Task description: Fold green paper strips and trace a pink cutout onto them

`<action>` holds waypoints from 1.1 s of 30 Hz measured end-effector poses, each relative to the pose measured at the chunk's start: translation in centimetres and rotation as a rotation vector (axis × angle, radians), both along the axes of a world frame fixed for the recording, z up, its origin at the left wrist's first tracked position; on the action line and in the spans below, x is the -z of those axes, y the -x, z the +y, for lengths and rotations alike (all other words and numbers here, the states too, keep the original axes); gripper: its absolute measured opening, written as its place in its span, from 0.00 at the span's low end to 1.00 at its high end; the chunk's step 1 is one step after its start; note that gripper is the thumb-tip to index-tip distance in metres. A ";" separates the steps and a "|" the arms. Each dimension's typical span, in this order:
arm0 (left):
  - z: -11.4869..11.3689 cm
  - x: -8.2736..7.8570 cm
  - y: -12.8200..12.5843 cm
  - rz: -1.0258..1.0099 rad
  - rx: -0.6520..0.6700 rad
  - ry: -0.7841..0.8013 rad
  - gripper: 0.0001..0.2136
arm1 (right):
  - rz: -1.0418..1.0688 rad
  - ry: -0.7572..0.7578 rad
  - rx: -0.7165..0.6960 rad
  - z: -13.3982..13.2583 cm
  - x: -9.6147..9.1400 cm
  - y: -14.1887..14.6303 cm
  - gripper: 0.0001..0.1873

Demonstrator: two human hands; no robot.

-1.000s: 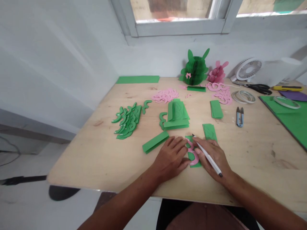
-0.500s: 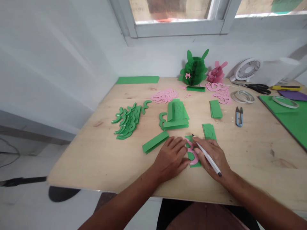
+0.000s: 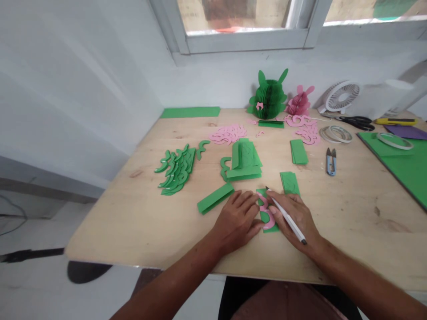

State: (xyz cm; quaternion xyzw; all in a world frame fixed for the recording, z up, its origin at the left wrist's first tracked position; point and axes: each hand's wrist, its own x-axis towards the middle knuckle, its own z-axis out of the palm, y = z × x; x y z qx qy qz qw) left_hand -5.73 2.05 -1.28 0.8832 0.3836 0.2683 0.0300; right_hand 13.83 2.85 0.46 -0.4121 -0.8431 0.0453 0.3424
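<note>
My left hand (image 3: 236, 219) lies flat with fingers stretched, pressing a pink curved paper template (image 3: 266, 209) onto a folded green paper strip (image 3: 264, 218) near the table's front edge. My right hand (image 3: 295, 217) grips a white pen (image 3: 286, 216) with its dark tip at the top of the green strip. Both hands touch the strip from either side. Another folded green strip (image 3: 290, 182) lies just behind my right hand, and one (image 3: 215, 198) lies left of my left hand.
On the wooden table (image 3: 150, 213) are a pile of green cut shapes (image 3: 176, 169), a stack of folded green paper (image 3: 246, 161), pink cut-outs (image 3: 228, 133), small snips (image 3: 330, 161), tape rolls (image 3: 336, 134), scissors (image 3: 358, 121), a green mat (image 3: 405, 164), a fan (image 3: 340, 96) and paper figures (image 3: 268, 94).
The view has drifted slightly; my hands, the pen and the pink template stay in the same place on the green strip.
</note>
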 end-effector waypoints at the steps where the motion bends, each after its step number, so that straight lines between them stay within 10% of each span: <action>1: 0.0 0.0 0.0 0.002 0.002 0.003 0.11 | -0.001 0.000 -0.002 0.0 0.0 0.0 0.15; 33: -0.1 -0.3 -0.1 0.021 0.010 -0.015 0.10 | 0.008 0.015 -0.013 0.1 0.1 0.0 0.15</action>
